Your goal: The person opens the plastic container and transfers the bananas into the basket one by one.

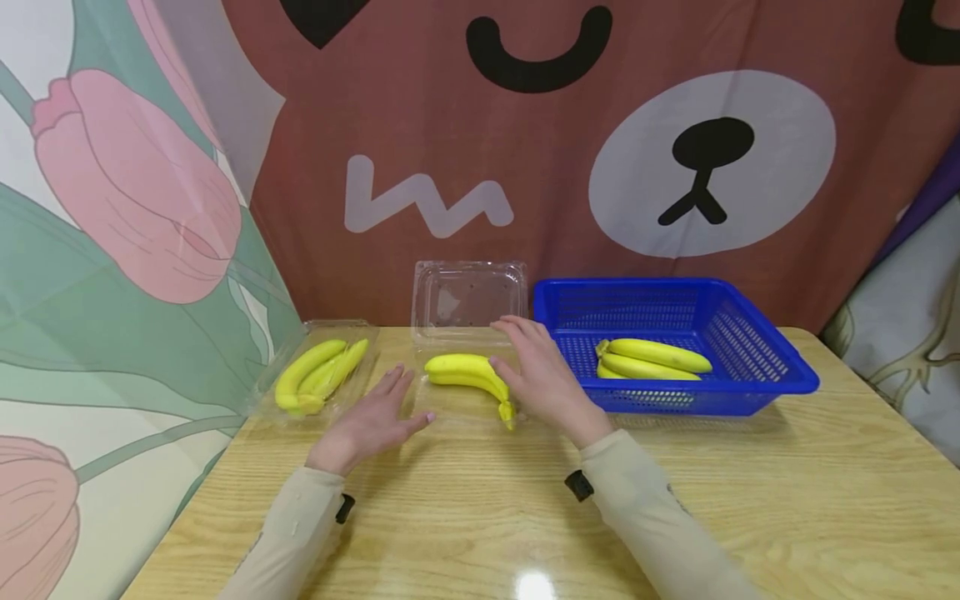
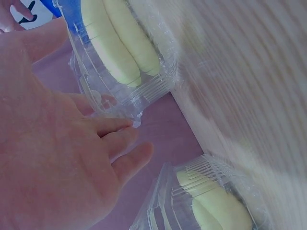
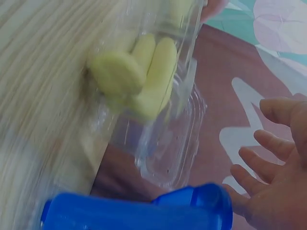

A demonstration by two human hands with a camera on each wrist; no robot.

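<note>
A clear plastic clamshell box (image 1: pixel 470 304) stands in the middle of the table with its lid raised at the back. Bananas (image 1: pixel 461 367) lie in its base, one stem end pointing to the front right. My left hand (image 1: pixel 372 423) is at the left side of this box, fingers spread; in the left wrist view its fingertips (image 2: pixel 127 136) come close to the box's corner, and I cannot tell if they touch. Above the box's right side hovers my right hand (image 1: pixel 543 375), fingers extended and holding nothing; the right wrist view shows it apart from the raised lid (image 3: pixel 168 153).
Another clear clamshell (image 1: pixel 262 392) with bananas (image 1: pixel 318 375) sits at the left. To the right, a blue plastic basket (image 1: pixel 772 367) holds several bananas (image 1: pixel 652 360). A cloth with a printed bear (image 1: pixel 420 100) hangs right behind the wooden table (image 1: pixel 465 517).
</note>
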